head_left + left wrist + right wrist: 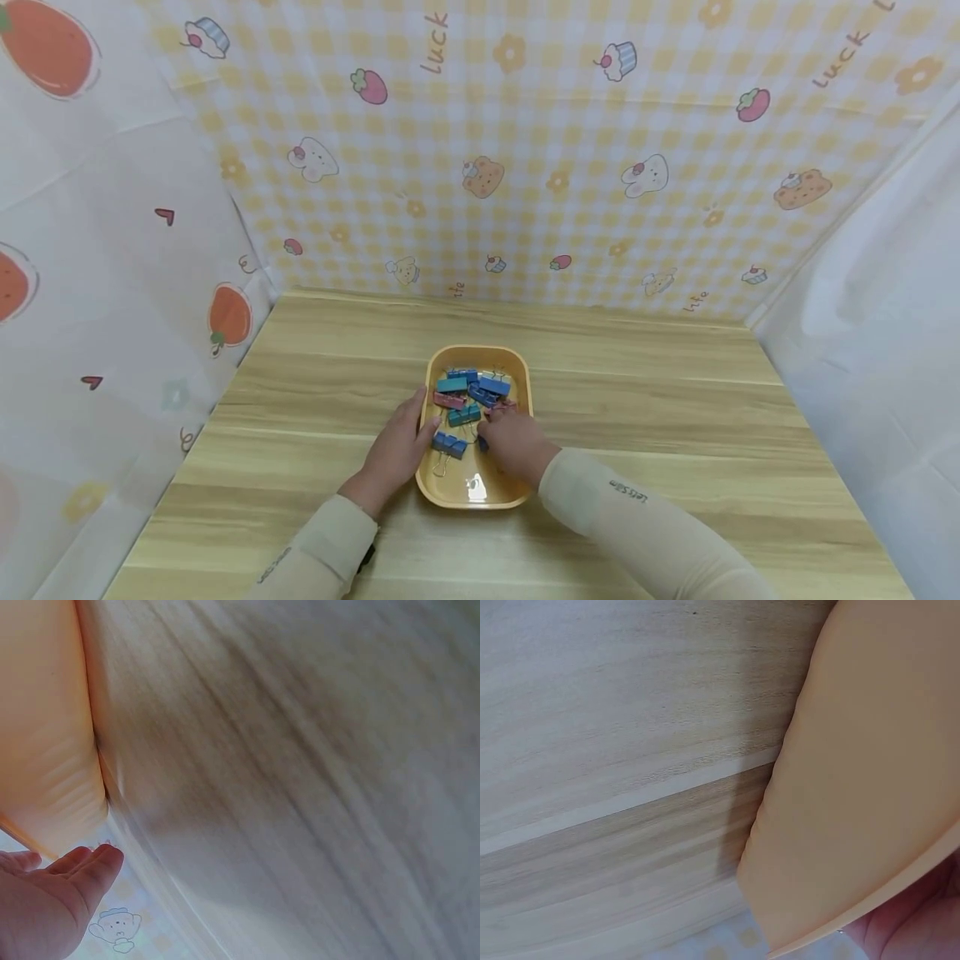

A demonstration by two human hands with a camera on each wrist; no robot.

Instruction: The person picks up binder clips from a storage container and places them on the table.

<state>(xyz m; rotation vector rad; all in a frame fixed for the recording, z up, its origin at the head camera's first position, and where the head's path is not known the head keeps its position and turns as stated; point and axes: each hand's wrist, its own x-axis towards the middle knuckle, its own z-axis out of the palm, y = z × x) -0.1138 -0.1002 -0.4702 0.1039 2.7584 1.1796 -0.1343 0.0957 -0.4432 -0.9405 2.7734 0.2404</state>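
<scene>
Fingers of the left hand [396,450]: straight and relaxed along the outer wall of the yellow tray [855,765], thumb at the rim; the left wrist view shows them extended near a corner.
Fingers of the right hand [516,442]: down inside the tray among the binder clips [452,386]; the tips are partly hidden, so whether they pinch a clip cannot be told.
Under the right hand: a dark blue clip [483,444], mostly covered.
Beyond the right knuckles: a pink clip [501,407], partly in view.
Beside the left thumb: a blue clip [448,446], its wire handle toward the near end of the tray.
Middle of the tray: a green-teal clip [465,415], with a rose clip [449,401] just past it.
Far end: more blue and teal clips, clustered closely, some overlapping in the head view.
Tray: on the wooden table [637,392], between the hands, a bright reflection on its floor at the near end.
Sleeves [652,529]: pale, with small dark lettering on each.
Back wall: yellow-and-white checked cloth [450,108], printed with cartoon animals, cupcakes and strawberries.
Left side: white cloth [97,192] with large red fruit and small hearts.
</scene>
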